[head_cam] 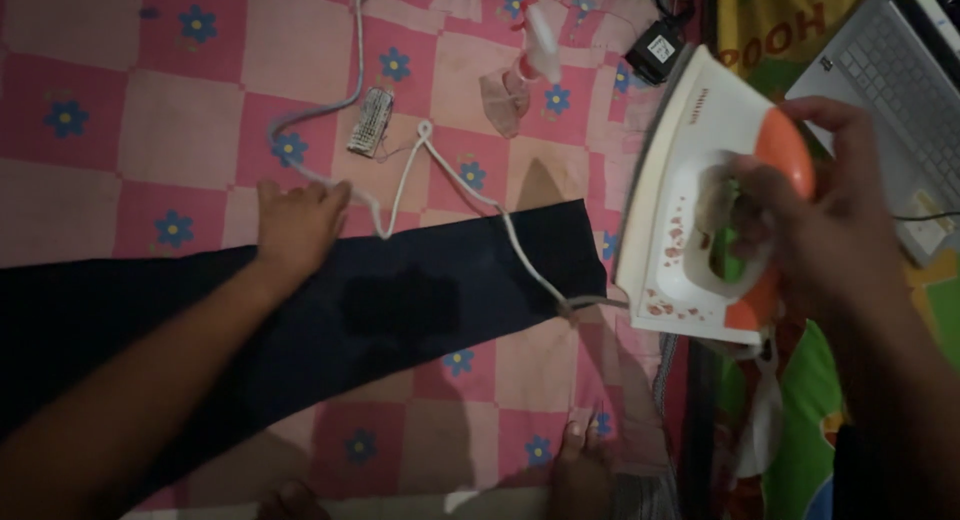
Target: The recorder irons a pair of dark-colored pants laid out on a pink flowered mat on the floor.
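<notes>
The right hand (810,215) was closed around the orange handle of a white iron (690,170), held above the right edge of the pink checked sheet (150,110). The left hand (298,225) lay flat and open, holding nothing, pressing the upper edge of the dark cloth (400,300). The iron's cord (400,180) crossed the cloth.

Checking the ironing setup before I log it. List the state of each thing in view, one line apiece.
Iron: lifted off the cloth, tilted, gripped by its handle in the right hand.
Iron cord: slack, looping across the checked sheet and dark garment.
Dark garment: laid flat, a darker patch mid-way, upper edge pressed by the left hand.
Spray bottle: lying on its side.
Laptop: open.
Checked sheet: spread out.
</notes>
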